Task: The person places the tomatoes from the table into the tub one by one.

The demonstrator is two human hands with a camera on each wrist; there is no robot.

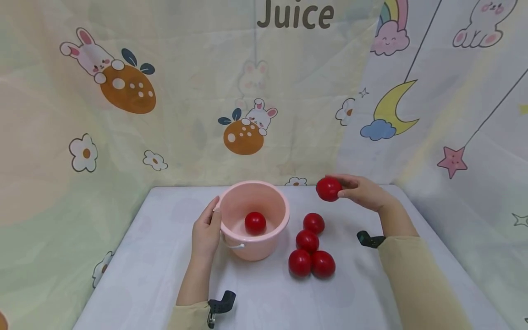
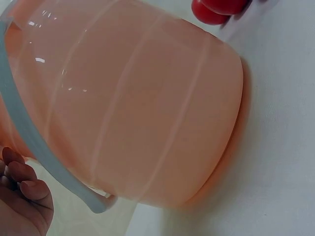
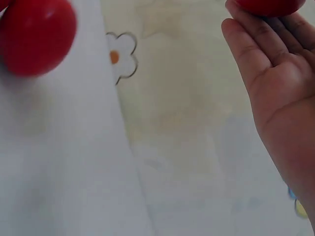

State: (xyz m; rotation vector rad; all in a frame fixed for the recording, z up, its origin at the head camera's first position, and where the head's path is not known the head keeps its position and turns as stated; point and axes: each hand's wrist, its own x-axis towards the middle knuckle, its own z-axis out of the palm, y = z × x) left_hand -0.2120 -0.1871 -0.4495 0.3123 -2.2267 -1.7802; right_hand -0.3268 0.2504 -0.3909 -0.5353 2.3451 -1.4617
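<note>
Two beige sleeves (image 1: 422, 284) seen nearest camera, one black wrist mount (image 1: 222, 302) on each. Count on white table (image 1: 156, 256): one pink bucket (image 1: 253, 250), six red balls, split as one inside bucket (image 1: 255, 223), one in hand (image 1: 329, 189), four loose (image 1: 307, 241). Loose four are clustered right of bucket: two side by side, two strung out behind toward the far edge. White handle (image 1: 235, 246) is hung down bucket's outside, off the opening. Printed curtain (image 1: 185, 110) is hung behind far edge, cartoon fruit and "Juice" lettering seen on it. Bucket is stood left of mid-table, toward far edge, with its left rim gripped by left hand (image 1: 206, 231). Held ball is pinched in fingers and thumb of right hand (image 1: 360, 190), raised near far edge, right of bucket, beyond the loose four.
</note>
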